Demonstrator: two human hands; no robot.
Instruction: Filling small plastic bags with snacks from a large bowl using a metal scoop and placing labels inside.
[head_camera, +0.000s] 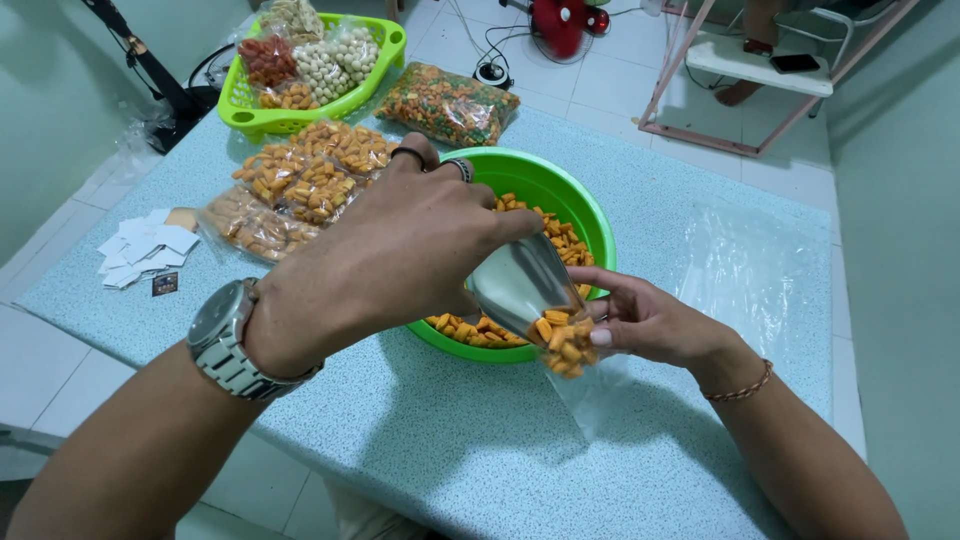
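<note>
My left hand (400, 250), with rings and a wristwatch, grips a shiny metal scoop (520, 285) tilted down over the near rim of a green bowl (560, 185) of orange snack pieces. Orange pieces slide from the scoop's mouth into a small clear plastic bag (575, 375). My right hand (650, 320) pinches that bag open by its top edge, just right of the scoop. The bag hangs down in front of the bowl with a few pieces inside.
Several sealed bags of orange snacks (300, 180) lie left of the bowl. A lime basket (385, 45) of mixed snack bags and a bag of mixed snacks (445, 100) stand behind. White paper slips (145, 250) lie far left; clear plastic sheets (760, 270) at right.
</note>
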